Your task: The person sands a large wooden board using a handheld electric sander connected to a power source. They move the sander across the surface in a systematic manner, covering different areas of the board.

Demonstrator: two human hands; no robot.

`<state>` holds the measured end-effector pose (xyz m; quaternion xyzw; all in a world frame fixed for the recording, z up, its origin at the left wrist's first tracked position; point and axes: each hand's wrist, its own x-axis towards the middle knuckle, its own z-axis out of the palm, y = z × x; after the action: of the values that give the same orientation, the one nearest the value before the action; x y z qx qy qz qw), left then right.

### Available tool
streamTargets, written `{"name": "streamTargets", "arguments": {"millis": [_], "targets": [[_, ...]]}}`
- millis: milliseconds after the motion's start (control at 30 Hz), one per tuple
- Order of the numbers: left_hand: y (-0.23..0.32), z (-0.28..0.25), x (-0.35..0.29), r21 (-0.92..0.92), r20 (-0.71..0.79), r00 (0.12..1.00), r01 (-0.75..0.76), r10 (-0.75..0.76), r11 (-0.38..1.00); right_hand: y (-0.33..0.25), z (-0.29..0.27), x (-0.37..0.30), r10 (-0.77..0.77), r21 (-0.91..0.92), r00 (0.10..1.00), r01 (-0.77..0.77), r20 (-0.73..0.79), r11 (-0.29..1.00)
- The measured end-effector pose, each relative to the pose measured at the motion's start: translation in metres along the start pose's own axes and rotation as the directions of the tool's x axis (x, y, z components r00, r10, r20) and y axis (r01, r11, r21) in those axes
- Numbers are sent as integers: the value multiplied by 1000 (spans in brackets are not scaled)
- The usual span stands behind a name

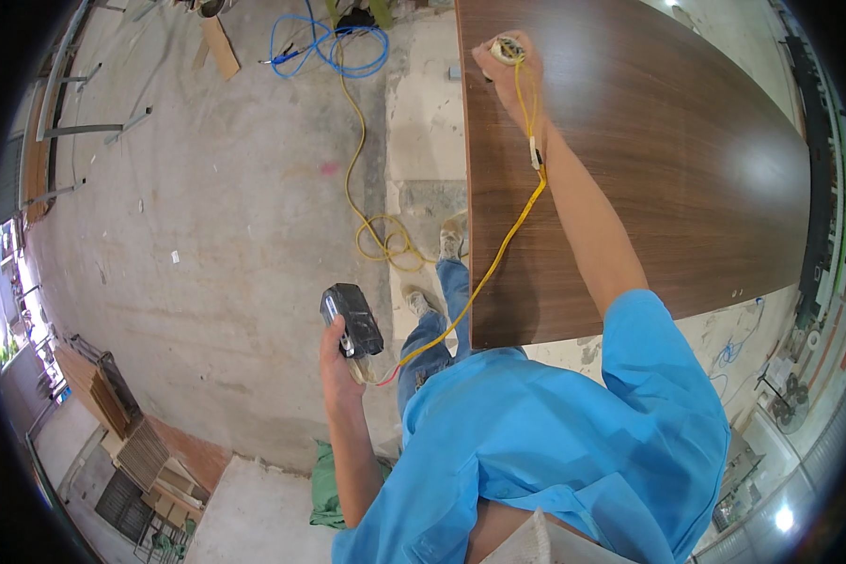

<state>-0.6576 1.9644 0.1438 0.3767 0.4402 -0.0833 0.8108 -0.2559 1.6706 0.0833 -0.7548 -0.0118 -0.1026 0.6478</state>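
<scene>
Left hand [340,362] grips a black boxy device [352,320] — right hand [508,58] pins its yellow cord's round end [508,49] on the far brown wooden tabletop [649,169].

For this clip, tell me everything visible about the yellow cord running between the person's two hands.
The yellow cord is thin and flexible, plastic-coated by its look. It starts at a small round pale piece pressed by the right hand onto the brown wood-grain panel, loops over that hand, passes a small pale connector near the wrist, then hangs slack off the panel's edge down to the left hand, which grips a black boxy device. A short red wire shows near that end.
</scene>
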Motion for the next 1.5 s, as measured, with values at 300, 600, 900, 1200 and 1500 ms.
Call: {"name": "streamTargets", "arguments": {"millis": [300, 600, 900, 1200, 1500], "targets": [[-3, 8, 0, -39, -79, 997, 20, -23, 999, -3, -1, 29, -52, 93, 999, 53, -9, 994], [0, 21, -5, -60, -71, 997, 35, -40, 998, -4, 11, 50, -58, 93, 998, 58, 0, 994], [3, 31, -12, -53, -117, 992, 42, -48, 998, -1, 20, 76, -41, 17, 999, 41, 25, 999], [6, 41, -14, -39, -125, 990, 56, -60, 998, 8, 29, 120, -70, 61, 997, 69, 16, 996], [15, 53, -23, -56, -95, 993, 65, -70, 996, -7, 34, 154, -206, -53, 978, 208, 32, 977]]}}
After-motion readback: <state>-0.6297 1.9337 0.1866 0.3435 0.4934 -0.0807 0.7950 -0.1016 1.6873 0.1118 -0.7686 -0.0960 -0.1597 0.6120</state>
